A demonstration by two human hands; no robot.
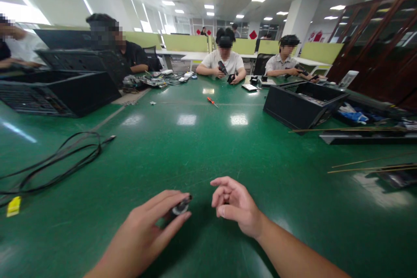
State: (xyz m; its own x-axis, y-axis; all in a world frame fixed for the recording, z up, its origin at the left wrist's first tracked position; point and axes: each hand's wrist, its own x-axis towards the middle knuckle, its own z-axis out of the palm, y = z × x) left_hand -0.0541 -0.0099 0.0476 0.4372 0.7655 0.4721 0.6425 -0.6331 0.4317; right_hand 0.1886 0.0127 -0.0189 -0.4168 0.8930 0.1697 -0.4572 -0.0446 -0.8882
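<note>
My left hand (150,221) is closed around a small dark cylindrical part (181,206) with a pale ring, gripped between thumb and fingers just above the green table (208,152). Most of that part is hidden by the fingers, and its exact kind cannot be made out. To the right of it, my right hand (235,205) hovers over the table with its fingers loosely curled and apart, and nothing shows in it. A gap lies between the two hands.
Looped black cables (78,169) with a yellow tag (13,206) lie at left. An orange screwdriver (212,102) rests mid-table. Black computer cases (65,95) stand left and right, with thin brass-coloured rods (365,169) at right. Several people sit around, one opposite (226,63) holding a power drill.
</note>
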